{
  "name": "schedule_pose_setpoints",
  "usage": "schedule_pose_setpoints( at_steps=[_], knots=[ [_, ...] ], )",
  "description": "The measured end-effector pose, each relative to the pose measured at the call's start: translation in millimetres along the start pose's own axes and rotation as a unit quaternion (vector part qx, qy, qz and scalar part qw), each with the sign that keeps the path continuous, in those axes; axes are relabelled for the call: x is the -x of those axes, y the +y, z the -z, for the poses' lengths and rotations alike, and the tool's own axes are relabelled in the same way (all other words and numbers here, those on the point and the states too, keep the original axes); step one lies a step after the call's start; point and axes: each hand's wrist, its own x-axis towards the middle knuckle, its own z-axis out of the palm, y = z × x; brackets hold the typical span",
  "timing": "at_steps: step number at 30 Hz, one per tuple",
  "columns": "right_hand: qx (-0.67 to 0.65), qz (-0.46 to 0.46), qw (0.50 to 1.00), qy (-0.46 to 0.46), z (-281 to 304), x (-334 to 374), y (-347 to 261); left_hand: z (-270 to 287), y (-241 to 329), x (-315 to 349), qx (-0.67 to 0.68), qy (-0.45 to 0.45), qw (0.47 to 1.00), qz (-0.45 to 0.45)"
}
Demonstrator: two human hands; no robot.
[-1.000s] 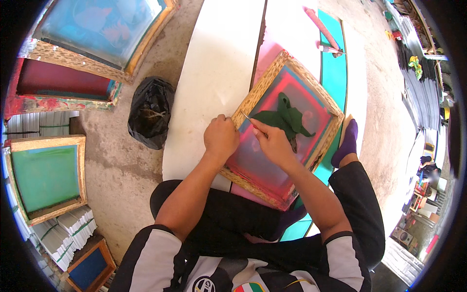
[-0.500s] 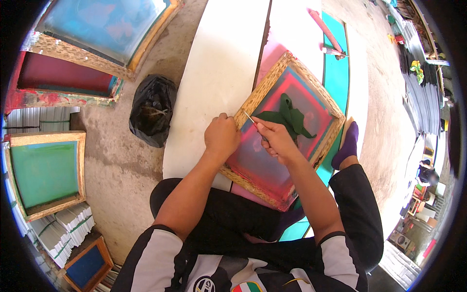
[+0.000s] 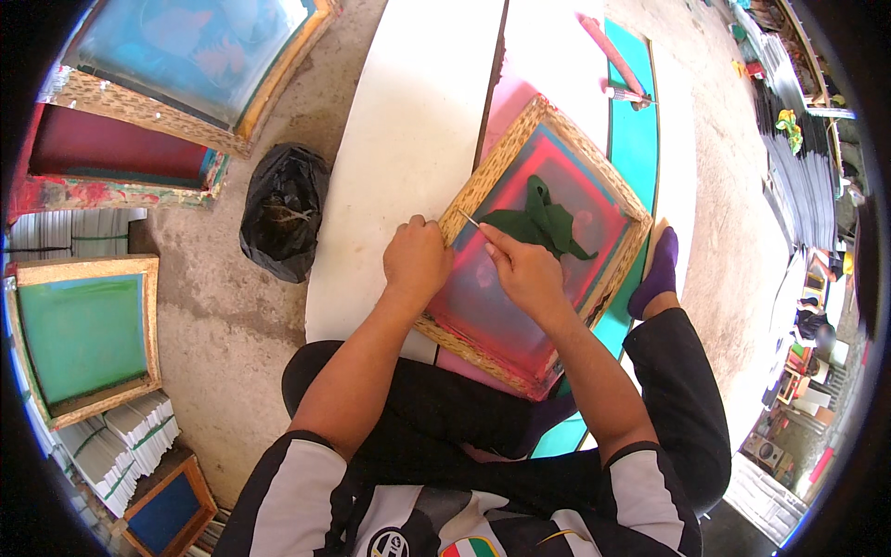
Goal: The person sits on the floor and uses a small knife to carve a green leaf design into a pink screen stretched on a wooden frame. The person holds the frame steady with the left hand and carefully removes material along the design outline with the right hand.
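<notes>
A wooden-framed printing screen lies slanted before me, its mesh stained pink and red round a grey-violet middle. My left hand is closed at the frame's left side, fingers curled by the wood. Between the fingers of my right hand is a slim screwdriver-like tool. Its thin metal shaft points up and left to the inner edge of the left frame bar; the handle is hidden in the hand. A crumpled dark green cloth rests on the mesh just beyond my right hand.
White boards and a turquoise strip lie beneath and beside the screen. A pink roll and a marker lie at the far right. A black plastic bag stands left, near more screens. My socked foot is right.
My right hand has turned over, so the tool's handle, partly visible before, is now hidden. The shaft still points at the left frame bar. My left hand stays at the frame.
</notes>
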Motion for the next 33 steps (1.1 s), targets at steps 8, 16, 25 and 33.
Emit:
schedule_pose_setpoints(
  at_steps=[8, 16, 25, 33],
  knots=[
    [-0.018, 0.034, 0.999, 0.005, -18, -4, 9, -12, -4, -2, -0.003, 0.025, 1.000, -0.018],
    [-0.035, 0.003, 0.999, 0.034, -28, 2, 7, -15, -7, -1, -0.004, 0.048, 0.998, -0.029],
    [0.063, 0.033, 0.997, -0.024, -19, -4, 15, -11, -4, -3, -0.001, 0.044, 0.999, -0.018],
    [-0.072, 0.030, 0.997, -0.024, -24, -12, 13, -4, -9, -1, -0.001, 0.010, 1.000, -0.002]
  ],
)
